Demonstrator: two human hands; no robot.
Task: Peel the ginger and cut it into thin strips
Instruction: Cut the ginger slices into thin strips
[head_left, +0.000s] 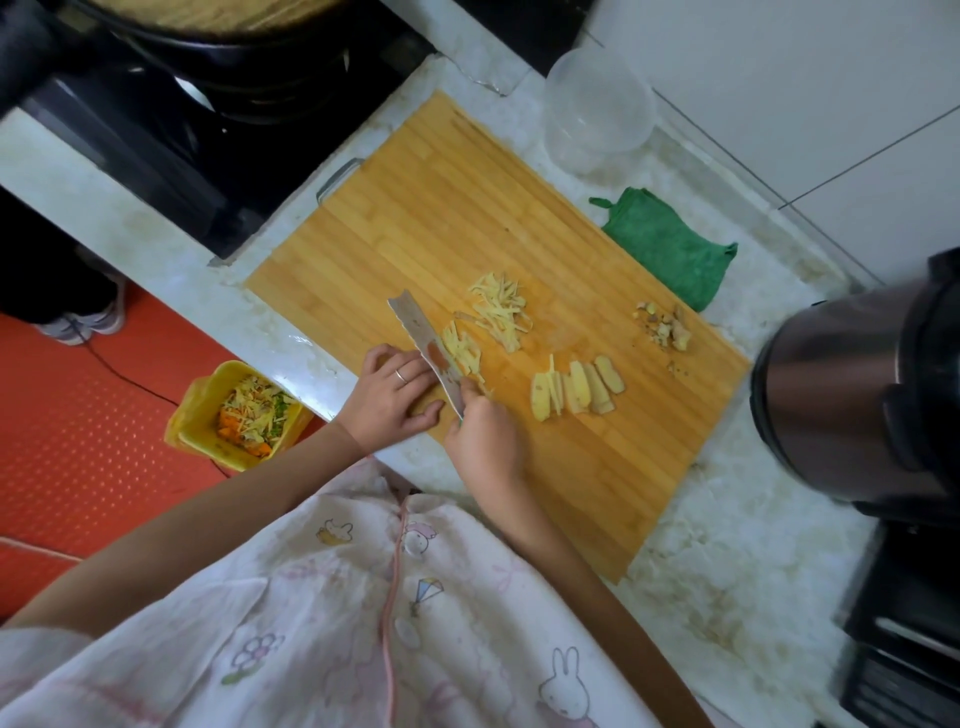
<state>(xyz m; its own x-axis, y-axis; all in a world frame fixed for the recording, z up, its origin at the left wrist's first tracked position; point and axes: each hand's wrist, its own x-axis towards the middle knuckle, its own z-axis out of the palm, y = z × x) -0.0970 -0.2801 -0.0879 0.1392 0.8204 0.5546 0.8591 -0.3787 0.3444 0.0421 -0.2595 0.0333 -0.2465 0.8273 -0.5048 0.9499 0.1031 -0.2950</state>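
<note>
On the bamboo cutting board (415, 218) lie a pile of thin ginger strips (500, 307), a smaller bunch of strips (461, 349) beside the knife blade (423, 349), and a row of peeled ginger slices (576, 388). Ginger peel scraps (665, 328) sit near the board's right edge. My right hand (483, 441) grips the knife handle, blade edge down on the board. My left hand (396, 394) rests with curled fingers against the blade's left side; what lies under it is hidden.
A clear plastic container (597, 109) and a green cloth (670, 249) sit on the counter behind the board. A steel pot (852, 395) stands at the right. A wok on the stove (234, 57) is at the back left. A yellow bin (244, 415) with scraps stands on the red floor.
</note>
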